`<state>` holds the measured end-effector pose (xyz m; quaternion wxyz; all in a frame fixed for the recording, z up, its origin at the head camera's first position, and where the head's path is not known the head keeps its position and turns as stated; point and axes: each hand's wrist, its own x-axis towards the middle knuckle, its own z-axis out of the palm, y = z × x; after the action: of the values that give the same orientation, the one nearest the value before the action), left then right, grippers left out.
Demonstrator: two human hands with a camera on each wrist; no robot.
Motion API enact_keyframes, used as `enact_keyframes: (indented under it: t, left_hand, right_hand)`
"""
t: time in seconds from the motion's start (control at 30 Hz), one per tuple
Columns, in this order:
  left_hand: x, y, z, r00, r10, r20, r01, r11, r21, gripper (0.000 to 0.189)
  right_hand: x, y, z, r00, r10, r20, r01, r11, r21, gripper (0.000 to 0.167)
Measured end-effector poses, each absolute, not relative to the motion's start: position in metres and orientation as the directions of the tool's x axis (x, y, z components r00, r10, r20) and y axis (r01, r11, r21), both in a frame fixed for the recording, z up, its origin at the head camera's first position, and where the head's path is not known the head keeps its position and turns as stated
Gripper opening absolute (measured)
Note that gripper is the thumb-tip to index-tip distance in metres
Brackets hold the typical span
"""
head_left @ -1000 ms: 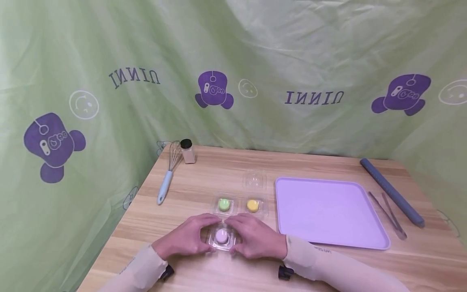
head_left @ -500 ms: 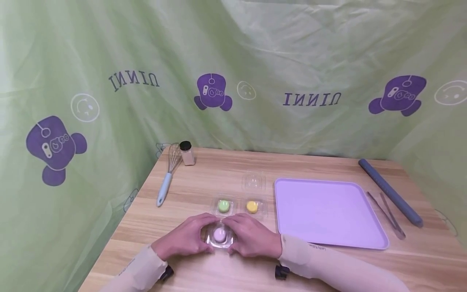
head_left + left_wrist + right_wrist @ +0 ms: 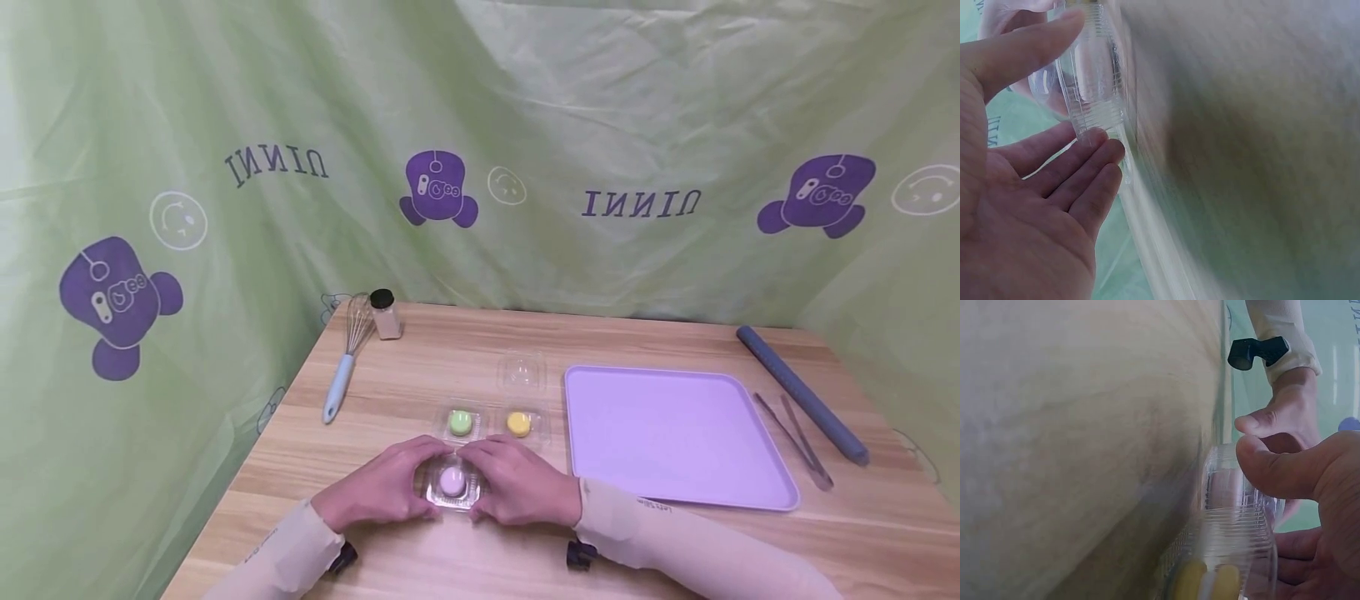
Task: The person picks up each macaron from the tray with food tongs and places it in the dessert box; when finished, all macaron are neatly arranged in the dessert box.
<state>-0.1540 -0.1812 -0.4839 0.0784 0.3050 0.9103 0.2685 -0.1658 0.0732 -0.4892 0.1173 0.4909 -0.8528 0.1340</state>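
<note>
A pink macaron (image 3: 452, 481) sits inside a small clear plastic box (image 3: 453, 503) near the front of the table. My left hand (image 3: 386, 487) grips the box's left side, thumb at the near corner and fingers at the far one. On the opposite side my right hand (image 3: 525, 490) holds it the same way, and the two hands' fingertips almost meet at the back. Just beyond are a green macaron (image 3: 461, 422) in a clear box and a yellow macaron (image 3: 518, 424) in another, whose clear lid (image 3: 521, 372) lies folded back.
To the right lies a purple tray (image 3: 675, 433), with metal tongs (image 3: 801, 446) and a blue rolling pin (image 3: 802, 393) past it. A whisk (image 3: 340, 387) and a black-capped jar (image 3: 386, 317) are at the back left. A green printed curtain (image 3: 555, 250) surrounds the table.
Both hands and the pink macaron's box have shifted very slightly left since a second ago, along with a small camera movement. The grip looks the same.
</note>
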Motion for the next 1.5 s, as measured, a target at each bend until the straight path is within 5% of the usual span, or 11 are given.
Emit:
enact_keyframes:
  t: [0.57, 0.73, 0.9, 1.03, 1.27, 1.5]
  left_hand:
    - [-0.155, -0.182, -0.478, -0.822, 0.569, -0.007, 0.468, 0.683, 0.560, 0.087]
    - [-0.156, -0.187, -0.472, -0.844, 0.536, 0.019, 0.457, 0.700, 0.550, 0.085]
    - [-0.172, -0.195, -0.452, -0.873, 0.477, 0.102, 0.436, 0.669, 0.602, 0.083]
    - [-0.195, -0.201, -0.424, -0.886, 0.425, 0.187, 0.447, 0.672, 0.591, 0.092]
    - [-0.235, -0.192, -0.375, -0.835, 0.406, 0.372, 0.550, 0.643, 0.533, 0.103]
    - [-0.271, -0.167, -0.344, -0.850, 0.378, 0.368, 0.527, 0.603, 0.599, 0.107]
  right_hand:
    - [-0.167, 0.078, -0.480, -0.521, -0.792, 0.318, -0.850, 0.515, -0.112, 0.079]
    - [-0.166, 0.081, -0.473, -0.566, -0.769, 0.296, -0.824, 0.533, -0.189, 0.078]
    - [-0.179, 0.089, -0.455, -0.542, -0.726, 0.424, -0.836, 0.413, -0.361, 0.080]
    - [-0.200, 0.096, -0.432, -0.505, -0.649, 0.570, -0.861, 0.324, -0.393, 0.088]
    - [-0.237, 0.108, -0.385, -0.615, -0.511, 0.600, -0.784, 0.317, -0.534, 0.095]
    - [-0.269, 0.125, -0.355, -0.727, -0.380, 0.572, -0.673, 0.231, -0.702, 0.096]
